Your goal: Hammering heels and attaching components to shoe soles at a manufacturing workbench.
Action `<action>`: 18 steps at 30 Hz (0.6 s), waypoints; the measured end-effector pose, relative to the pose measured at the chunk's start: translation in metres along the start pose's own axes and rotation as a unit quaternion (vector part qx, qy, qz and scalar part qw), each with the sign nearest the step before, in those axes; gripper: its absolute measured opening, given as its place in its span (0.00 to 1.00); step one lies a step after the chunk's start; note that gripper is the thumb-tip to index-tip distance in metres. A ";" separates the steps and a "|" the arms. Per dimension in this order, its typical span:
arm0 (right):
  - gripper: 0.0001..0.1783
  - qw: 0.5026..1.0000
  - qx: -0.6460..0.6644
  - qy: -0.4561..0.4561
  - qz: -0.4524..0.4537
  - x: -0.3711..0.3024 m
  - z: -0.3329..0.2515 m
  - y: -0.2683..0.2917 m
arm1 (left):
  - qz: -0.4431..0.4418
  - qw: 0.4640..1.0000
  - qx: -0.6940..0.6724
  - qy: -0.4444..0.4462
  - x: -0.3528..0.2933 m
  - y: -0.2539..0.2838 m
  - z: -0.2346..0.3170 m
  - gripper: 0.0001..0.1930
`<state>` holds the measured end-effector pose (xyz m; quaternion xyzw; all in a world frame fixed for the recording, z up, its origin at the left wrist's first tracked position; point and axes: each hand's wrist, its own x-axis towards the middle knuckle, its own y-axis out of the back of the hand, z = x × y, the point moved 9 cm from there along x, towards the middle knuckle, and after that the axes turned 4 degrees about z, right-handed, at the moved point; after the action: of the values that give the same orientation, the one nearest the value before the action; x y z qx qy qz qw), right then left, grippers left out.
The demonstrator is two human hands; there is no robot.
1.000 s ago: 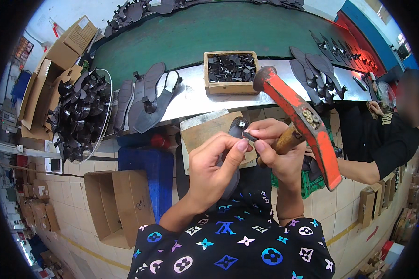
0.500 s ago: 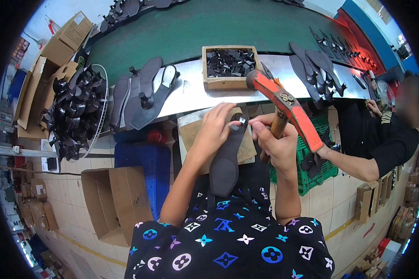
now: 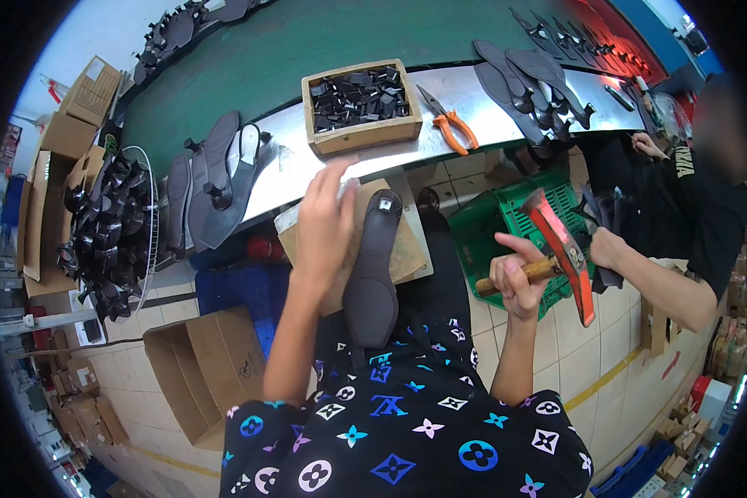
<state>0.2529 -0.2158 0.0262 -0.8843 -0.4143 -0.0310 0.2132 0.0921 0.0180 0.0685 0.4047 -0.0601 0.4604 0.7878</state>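
A dark sandal lies sole up, its heel end on a worn board and its toe toward my lap. A small pale square shows on top of its heel. My left hand is raised just left of the heel, fingers stretched toward the wooden box and thumb apart. Its fingertips are blurred, and a small shiny patch shows by the thumb. To the right of the sandal, my right hand grips the wooden handle of a red hammer, with the index finger pointing outward.
A wooden box of small black pieces and orange-handled pliers lie on the metal bench edge. Sandals rest left, more right. A wire basket of heels, a green crate and a co-worker flank me.
My right hand has moved right and down with the hammer, away from the heel. The left hand has come off the sandal. The view has shifted, and the pliers now show fully.
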 end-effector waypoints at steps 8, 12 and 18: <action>0.16 1.000 0.007 0.002 0.020 -0.016 -0.002 0.015 | -0.072 0.979 0.178 -0.059 0.153 -0.068 -0.089 0.11; 0.12 0.997 -0.053 -0.006 0.058 -0.017 -0.004 0.025 | -0.086 0.976 0.188 -0.070 0.156 -0.075 -0.079 0.08; 0.14 0.995 -0.074 0.002 0.066 0.007 -0.019 0.003 | 0.059 0.989 0.030 -0.133 0.121 -0.007 -0.011 0.06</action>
<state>0.2619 -0.2195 0.0440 -0.9229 -0.3515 -0.0495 0.1495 0.1632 0.1056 0.1140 0.4818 -0.1740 0.4501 0.7315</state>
